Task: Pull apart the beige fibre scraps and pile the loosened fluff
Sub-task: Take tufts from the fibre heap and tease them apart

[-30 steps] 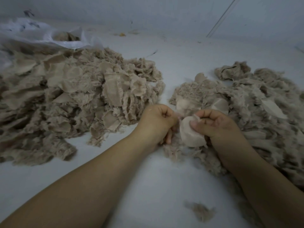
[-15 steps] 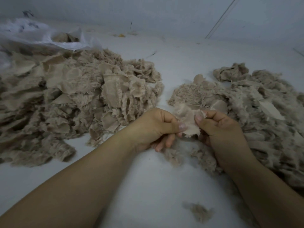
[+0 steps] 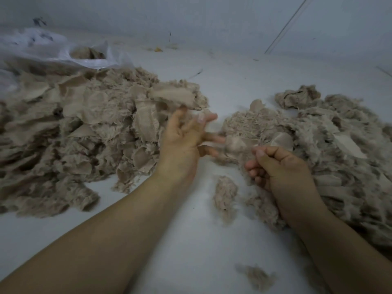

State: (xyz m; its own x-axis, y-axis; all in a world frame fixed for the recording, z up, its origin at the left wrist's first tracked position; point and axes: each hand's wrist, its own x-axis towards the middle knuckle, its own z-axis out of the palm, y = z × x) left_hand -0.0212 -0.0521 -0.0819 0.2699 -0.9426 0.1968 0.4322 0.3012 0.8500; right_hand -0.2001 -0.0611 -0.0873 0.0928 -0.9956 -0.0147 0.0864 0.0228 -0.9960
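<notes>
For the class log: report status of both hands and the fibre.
Left hand open, blurred, beside left pile. Right hand pinching fluff. Loose tuft between them. Nothing blocking.

On the white surface (image 3: 191,240) lay a large heap of beige scraps (image 3: 80,141) at the left and a second heap of loosened fluff (image 3: 339,158) at the right. The left hand (image 3: 182,143) was raised between them, fingers spread and blurred, holding nothing that could be made out. The right hand (image 3: 280,172) had its fingers curled, with thumb and forefinger pinching a pale scrap (image 3: 237,145) at the near edge of the right heap. A small tuft (image 3: 224,192) lay just below the hands, and another wisp (image 3: 256,276) nearer the camera. A clear plastic bag (image 3: 53,52) sat behind the left heap.
</notes>
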